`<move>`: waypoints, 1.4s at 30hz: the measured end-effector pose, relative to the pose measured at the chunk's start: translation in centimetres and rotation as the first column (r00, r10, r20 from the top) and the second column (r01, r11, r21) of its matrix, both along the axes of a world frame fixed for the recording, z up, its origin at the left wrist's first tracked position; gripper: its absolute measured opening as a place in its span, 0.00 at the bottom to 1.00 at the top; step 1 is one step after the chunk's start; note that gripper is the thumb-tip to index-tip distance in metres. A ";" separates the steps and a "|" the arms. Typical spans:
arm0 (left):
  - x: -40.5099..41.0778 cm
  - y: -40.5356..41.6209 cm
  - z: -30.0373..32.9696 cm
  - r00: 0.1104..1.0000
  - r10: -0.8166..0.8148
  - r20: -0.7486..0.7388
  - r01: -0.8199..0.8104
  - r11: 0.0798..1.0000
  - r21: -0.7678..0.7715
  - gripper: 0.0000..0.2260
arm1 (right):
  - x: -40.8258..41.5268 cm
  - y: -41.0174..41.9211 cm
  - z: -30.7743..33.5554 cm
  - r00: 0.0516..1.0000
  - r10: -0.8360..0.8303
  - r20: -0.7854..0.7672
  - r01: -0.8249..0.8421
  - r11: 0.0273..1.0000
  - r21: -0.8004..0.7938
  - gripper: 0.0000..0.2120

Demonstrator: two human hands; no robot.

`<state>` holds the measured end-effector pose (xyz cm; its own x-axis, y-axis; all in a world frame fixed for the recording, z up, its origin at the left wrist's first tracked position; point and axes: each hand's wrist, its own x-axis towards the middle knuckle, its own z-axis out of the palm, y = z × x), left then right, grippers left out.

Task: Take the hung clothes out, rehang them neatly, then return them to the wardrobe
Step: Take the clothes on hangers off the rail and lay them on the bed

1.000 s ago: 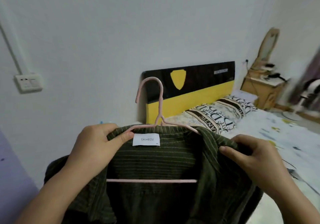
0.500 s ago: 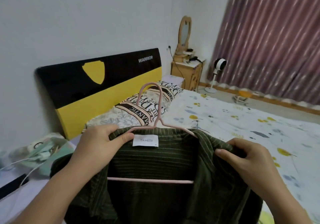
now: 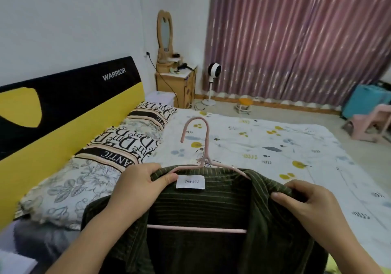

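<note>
Both hands — left hand [image 3: 139, 189], right hand [image 3: 304, 206] — grip the "TAIHEGU"-labelled shirt [image 3: 211, 210].

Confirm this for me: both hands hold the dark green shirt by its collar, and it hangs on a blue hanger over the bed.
Not quite. The hanger is pink, not blue, as the head view shows. The rest stands: the left hand and right hand each hold the dark green shirt by its collar, over the bed.

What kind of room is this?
It looks like a bedroom: there is a bed with pillows, a small bedside cabinet with a mirror, and long curtains.
</note>
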<state>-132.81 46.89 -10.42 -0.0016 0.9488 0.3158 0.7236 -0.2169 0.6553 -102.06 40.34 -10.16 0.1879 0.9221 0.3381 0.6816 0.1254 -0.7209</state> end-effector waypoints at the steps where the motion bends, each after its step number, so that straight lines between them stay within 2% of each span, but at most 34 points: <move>1: 0.0 1.7 -0.4 1.000 -0.020 0.002 0.020 1.000 -0.008 0.17 | 0.0 1.2 -0.3 1.000 -0.017 0.000 0.017 1.000 -0.015 0.12; 9: 1.0 11.7 -2.9 0.994 -0.106 -0.022 0.104 0.991 -0.088 0.19 | 0.0 9.0 -2.8 0.993 -0.120 -0.008 0.118 0.984 -0.137 0.12; 22: 7.4 30.2 -9.2 0.998 -0.060 -0.036 0.054 0.986 -0.156 0.17 | 5.5 28.0 -9.5 0.977 -0.213 -0.012 0.205 0.955 -0.216 0.15; 26: 9.9 36.2 -13.5 0.999 -0.027 -0.042 0.018 0.981 -0.193 0.16 | 7.1 34.4 -13.1 0.965 -0.252 0.064 0.260 0.916 -0.305 0.15; 30: 11.9 41.2 -19.0 0.998 0.034 -0.046 -0.044 0.972 -0.229 0.14 | 7.3 39.7 -17.9 0.928 -0.204 0.312 0.315 0.877 -0.363 0.08; 31: 12.3 42.3 -20.4 0.997 0.049 -0.059 -0.062 0.969 -0.238 0.14 | 7.1 40.8 -19.6 0.908 -0.210 0.362 0.346 0.864 -0.366 0.11; 34: 13.5 45.3 -24.8 0.991 0.068 -0.116 -0.098 0.954 -0.284 0.15 | 6.1 43.2 -25.3 0.874 -0.191 0.447 0.397 0.811 -0.429 0.29; 36: 14.2 46.9 -27.7 0.986 0.069 -0.150 -0.112 0.947 -0.301 0.14 | 5.1 44.4 -29.0 0.871 -0.137 0.472 0.398 0.760 -0.513 0.35; 39: 14.6 48.7 -31.9 0.978 0.070 -0.195 -0.131 0.938 -0.320 0.14 | 4.4 46.0 -34.0 0.884 -0.098 0.457 0.390 0.693 -0.606 0.38; 42: 14.7 50.2 -35.9 0.961 0.045 -0.271 -0.147 0.919 -0.366 0.14 | 4.6 47.2 -38.1 0.907 -0.051 0.417 0.347 0.653 -0.674 0.37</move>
